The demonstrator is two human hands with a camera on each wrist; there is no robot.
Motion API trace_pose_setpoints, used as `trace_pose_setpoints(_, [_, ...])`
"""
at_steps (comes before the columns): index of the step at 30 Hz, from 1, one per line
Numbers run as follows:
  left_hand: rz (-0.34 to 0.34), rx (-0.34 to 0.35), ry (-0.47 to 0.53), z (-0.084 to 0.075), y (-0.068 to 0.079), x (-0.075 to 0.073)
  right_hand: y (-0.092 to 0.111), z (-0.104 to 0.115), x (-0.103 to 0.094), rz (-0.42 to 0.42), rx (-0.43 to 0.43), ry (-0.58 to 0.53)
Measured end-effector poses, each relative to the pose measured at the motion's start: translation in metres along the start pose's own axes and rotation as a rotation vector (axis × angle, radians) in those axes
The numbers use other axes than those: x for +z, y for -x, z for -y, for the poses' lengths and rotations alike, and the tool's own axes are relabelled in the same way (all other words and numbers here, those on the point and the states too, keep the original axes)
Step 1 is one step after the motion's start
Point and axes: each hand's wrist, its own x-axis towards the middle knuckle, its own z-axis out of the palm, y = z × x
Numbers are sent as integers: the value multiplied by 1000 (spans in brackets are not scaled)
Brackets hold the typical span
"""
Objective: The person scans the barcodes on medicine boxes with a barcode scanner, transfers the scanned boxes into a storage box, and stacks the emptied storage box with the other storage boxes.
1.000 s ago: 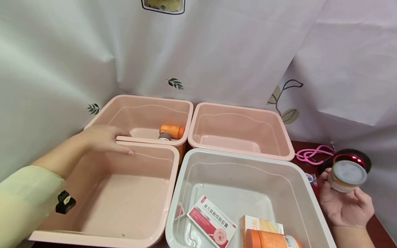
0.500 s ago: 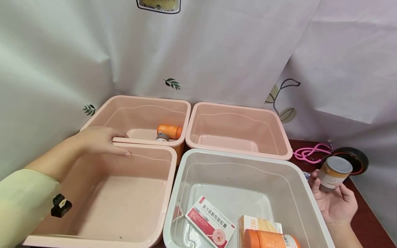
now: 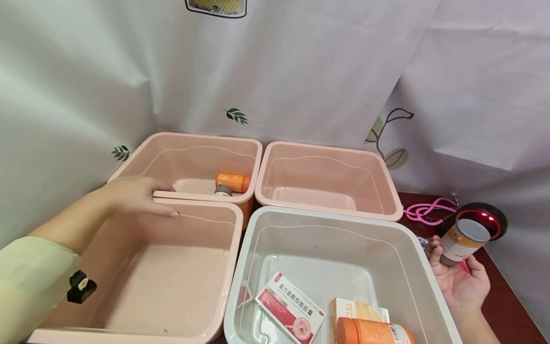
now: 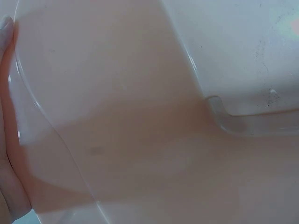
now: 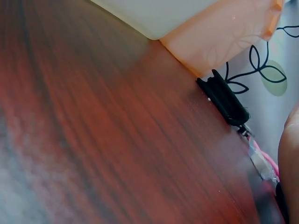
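Observation:
My left hand (image 3: 133,198) rests on the adjoining rims of the back-left pink bin (image 3: 206,137) and the front-left pink bin (image 3: 234,267). In the left wrist view, part of that hand (image 4: 11,191) shows beside the bin wall. At the right, my right hand (image 3: 461,284) holds a small grey-lidded jar (image 3: 464,241) with an orange and white label, tilted, palm up. Just behind the jar stands a round black scanner (image 3: 483,216) with red lights lit. Only an edge of the right hand (image 5: 289,158) appears in the right wrist view; the jar is out of it.
A grey bin (image 3: 318,263) holds a red-and-white medicine box (image 3: 290,308), another box (image 3: 361,310) and an orange bottle (image 3: 374,332). Behind it stands another pink bin (image 3: 326,177). An orange bottle (image 3: 232,181) and a grey-capped container (image 3: 223,190) lie back left. A pink cord (image 3: 423,212) lies near the scanner.
My right hand has moved left and turned the jar, so its side label now shows rather than mostly its lid. The scanner's red lights vanished from view, then reappeared. My left hand stays on the rims.

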Motion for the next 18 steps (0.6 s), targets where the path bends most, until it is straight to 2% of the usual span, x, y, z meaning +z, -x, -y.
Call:
trace_pose_setpoints(3, [-4, -9, -1, -1, 1, 0, 0, 2, 0, -32, -6, -10])
trace_pose_setpoints(18, [-3, 1, 10, -1, 1, -1, 0, 3, 0, -73, -24, -23])
